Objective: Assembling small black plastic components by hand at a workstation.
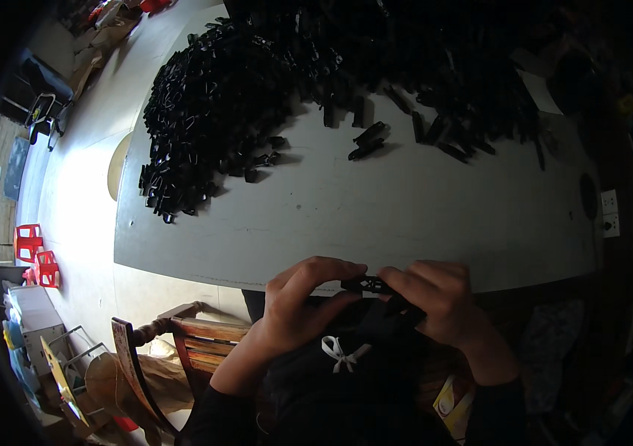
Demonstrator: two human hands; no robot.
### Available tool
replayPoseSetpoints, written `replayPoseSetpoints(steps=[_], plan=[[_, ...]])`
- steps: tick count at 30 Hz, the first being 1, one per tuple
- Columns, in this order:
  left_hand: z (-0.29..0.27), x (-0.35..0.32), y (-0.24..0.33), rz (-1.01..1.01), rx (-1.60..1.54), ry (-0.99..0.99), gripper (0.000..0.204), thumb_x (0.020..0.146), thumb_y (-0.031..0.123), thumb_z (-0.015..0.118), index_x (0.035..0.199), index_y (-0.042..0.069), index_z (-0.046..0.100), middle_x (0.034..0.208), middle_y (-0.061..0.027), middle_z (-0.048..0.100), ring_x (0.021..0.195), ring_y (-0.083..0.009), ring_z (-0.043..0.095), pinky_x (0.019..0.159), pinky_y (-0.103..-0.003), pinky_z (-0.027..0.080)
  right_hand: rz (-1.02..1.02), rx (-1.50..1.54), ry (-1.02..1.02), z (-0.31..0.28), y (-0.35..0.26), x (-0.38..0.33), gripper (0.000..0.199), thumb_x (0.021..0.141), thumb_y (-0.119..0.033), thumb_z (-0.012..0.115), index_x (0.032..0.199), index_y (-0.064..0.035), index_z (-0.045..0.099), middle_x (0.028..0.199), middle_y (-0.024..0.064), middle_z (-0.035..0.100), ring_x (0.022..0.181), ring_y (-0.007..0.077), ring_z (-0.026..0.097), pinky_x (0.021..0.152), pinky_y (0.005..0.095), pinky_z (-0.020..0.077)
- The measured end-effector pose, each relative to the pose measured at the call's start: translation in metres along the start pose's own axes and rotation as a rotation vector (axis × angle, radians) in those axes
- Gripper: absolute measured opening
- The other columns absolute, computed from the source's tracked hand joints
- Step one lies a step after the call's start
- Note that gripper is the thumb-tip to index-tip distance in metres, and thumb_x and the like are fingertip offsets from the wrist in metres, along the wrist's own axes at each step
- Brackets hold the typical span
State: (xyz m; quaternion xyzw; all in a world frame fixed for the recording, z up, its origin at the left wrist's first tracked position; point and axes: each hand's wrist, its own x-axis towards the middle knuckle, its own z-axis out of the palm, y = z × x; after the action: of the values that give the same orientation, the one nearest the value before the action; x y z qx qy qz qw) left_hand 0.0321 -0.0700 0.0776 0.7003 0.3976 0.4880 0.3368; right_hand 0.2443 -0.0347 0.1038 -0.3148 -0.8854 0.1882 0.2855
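Just past the table's near edge, my left hand [303,295] and my right hand [435,299] pinch a small black plastic part [367,285] between thumbs and fingers, one hand at each end. Light shows through small gaps in the part; its exact kind is too dark to tell. Across the far side of the grey table [346,215] spreads a large heap of small black pieces [212,104]. Longer black pieces [367,141] lie loose at the heap's front, toward the middle and right.
A wooden chair [209,349] stands at the near left, below the table edge. Red stools [38,256] and stacked boxes [38,312] are on the floor farther left. A white wall socket [610,213] is at the right. The upper right is very dark.
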Motion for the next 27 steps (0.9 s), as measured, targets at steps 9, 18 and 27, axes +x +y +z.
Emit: replayPoseSetpoints(steps=[9,18,27], plan=[[0.020,-0.010,0.011,-0.275,-0.744,0.007,0.043,0.096,0.034,0.052,0.110,-0.007,0.052,0.101,-0.0199,0.066,0.100,-0.0296,0.064,0.091,-0.041,0.048,-0.134,0.121,-0.085,0.028,-0.013,-0.013,0.021,0.081,-0.016,0.064,0.099,-0.0047,0.067,0.073,0.0045,0.058,0.054,0.0170,0.059,0.044,0.0287,0.0470],[0.004,-0.012,-0.006,-0.224,-0.441,-0.095,0.047,0.100,0.036,0.039,0.104,-0.006,0.060,0.107,-0.0207,0.065,0.102,-0.0302,0.063,0.089,-0.037,0.047,-0.185,0.091,-0.017,0.060,-0.020,0.002,0.020,0.080,-0.006,0.063,0.098,0.0024,0.064,0.096,0.0149,0.064,0.082,0.0295,0.066,0.069,0.0374,0.0542],[-0.062,0.027,-0.110,-0.295,0.842,0.457,0.014,0.076,0.005,0.068,0.089,0.008,0.063,0.086,-0.0074,0.055,0.085,-0.0247,0.056,0.074,-0.033,0.046,0.165,-0.367,0.008,0.054,0.129,0.082,0.039,0.074,0.012,0.055,0.106,-0.0088,0.064,0.093,0.0079,0.061,0.086,0.0289,0.062,0.071,0.0377,0.0512]])
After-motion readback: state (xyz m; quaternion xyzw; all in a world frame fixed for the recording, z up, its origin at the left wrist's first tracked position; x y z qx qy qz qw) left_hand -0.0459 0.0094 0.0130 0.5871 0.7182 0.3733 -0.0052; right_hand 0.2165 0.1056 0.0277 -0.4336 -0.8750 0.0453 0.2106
